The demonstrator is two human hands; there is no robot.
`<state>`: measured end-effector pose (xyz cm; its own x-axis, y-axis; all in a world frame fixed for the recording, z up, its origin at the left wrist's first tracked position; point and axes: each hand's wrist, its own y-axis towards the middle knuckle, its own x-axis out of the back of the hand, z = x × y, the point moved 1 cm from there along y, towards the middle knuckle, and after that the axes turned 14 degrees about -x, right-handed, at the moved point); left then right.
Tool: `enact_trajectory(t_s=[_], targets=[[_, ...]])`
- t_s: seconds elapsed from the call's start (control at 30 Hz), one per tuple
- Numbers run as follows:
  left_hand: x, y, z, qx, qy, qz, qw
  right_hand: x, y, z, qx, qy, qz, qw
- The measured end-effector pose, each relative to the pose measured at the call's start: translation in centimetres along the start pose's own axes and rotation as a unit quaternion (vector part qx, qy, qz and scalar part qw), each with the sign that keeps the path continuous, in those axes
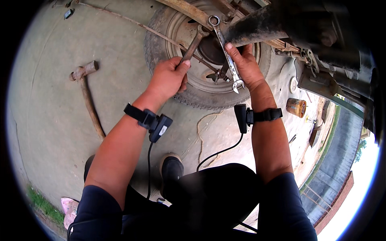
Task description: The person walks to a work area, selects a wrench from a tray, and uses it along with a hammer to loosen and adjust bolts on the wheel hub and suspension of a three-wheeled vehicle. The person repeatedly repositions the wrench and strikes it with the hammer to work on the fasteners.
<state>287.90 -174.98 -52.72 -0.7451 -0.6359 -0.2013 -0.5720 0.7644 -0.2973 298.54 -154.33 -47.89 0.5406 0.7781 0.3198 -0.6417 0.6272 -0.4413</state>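
My left hand (167,78) is closed round a worn, brownish wrench (197,41), its head pointing up beside the wheel hub. In my right hand (247,66), the thumb presses along a shiny combination wrench (223,42). Its ring end is up and its open jaw is down; the fingers behind it are partly hidden. Both hands are in front of a vehicle wheel with a dusty tire (155,46). A thin rod with a threaded, spring-like end (207,65) crosses the wheel between the two wrenches, ending in a small rusty fitting (221,75).
A thick dark tube (259,26) and other underbody parts hang at the upper right. A hammer (90,100) with a wooden handle lies on the concrete at left. Rope (200,132) trails near my shoe (172,166). A rusty bucket (296,107) stands at right.
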Motion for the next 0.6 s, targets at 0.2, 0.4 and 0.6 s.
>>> enact_trajectory(t_s=[0.2, 0.4, 0.6], targets=[[-1.3, -0.4, 0.4, 0.022, -0.060, -0.028, 0.998, 0.2, 0.1, -0.3, 0.006, -0.021, -0.009, 1.000], [-4.4, -1.1, 0.4, 0.003, -0.088, -0.060, 0.994, 0.3, 0.2, -0.4, -0.015, -0.028, -0.009, 0.999], [-6.3, -1.2, 0.7, -0.021, -0.124, -0.094, 0.988, 0.3, 0.1, -0.3, -0.015, -0.039, -0.010, 0.999]])
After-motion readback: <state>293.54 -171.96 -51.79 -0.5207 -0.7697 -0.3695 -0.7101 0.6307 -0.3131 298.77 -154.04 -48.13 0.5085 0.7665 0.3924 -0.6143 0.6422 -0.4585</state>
